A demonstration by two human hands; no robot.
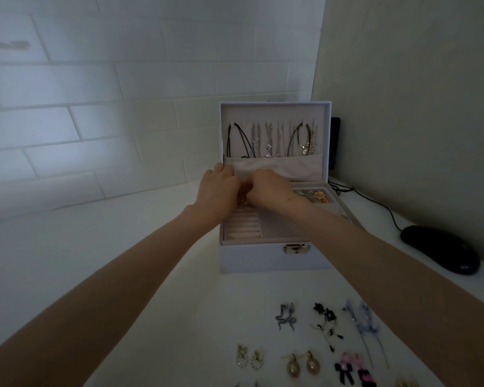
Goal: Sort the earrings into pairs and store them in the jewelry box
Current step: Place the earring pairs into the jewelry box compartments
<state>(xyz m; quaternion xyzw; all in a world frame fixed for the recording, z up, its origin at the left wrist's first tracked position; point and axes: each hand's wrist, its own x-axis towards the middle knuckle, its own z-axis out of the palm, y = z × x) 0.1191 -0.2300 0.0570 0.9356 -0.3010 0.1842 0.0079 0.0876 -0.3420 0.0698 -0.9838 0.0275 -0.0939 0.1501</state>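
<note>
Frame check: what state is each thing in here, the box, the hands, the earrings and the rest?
jewelry box: open, lid upright.
latch: unfastened.
necklaces: hanging inside the lid.
left hand: over the box's back left, fingers curled; hold unclear.
right hand: beside it, fingers curled; hold unclear.
earrings on the table: laid in pairs before the box, not stored.
computer mouse: lying untouched at the right.

White tabletop [123,261], set into a wall corner. Bearing:
- white jewelry box [263,261], centre far, lid upright;
- dark computer mouse [440,248], right, with cable [375,202] running to the far corner;
- earring pairs, near right: grey snake pair [285,319], black flower pair [326,319], pale blue ribbon pair [361,322], silver drop pair [249,358], gold drop pair [302,364], pink-and-black bow pair [352,368].
</note>
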